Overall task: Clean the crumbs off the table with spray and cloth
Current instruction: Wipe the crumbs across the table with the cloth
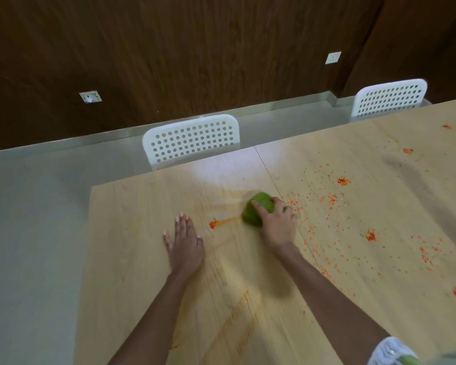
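the person's right hand (pixel 275 219) grips a bunched green cloth (pixel 256 208) near the middle of the wooden table (pixel 142 259), fingers curled over the wad and pressing it down. the left hand (pixel 186 242) lies flat on the tabletop at about 8 o'clock from the cloth, fingers straight and spread, holding nothing. an orange smear (pixel 223 222) trails from the cloth toward 9 o'clock, and faint orange streaks run down toward the near edge. most orange crumbs (pixel 324 204) are scattered from 2 to 4 o'clock of the cloth, with denser clumps farther right. no spray bottle can be made out (a blurred white and green shape sits at the bottom right corner, unclear).

to wipe well, the likely best move is to keep the cloth pressed flat, lift the smear with overlapping strokes, then gather the crumbs inward rather than flinging them off the edge, refolding to a clean face when the cloth loads up.
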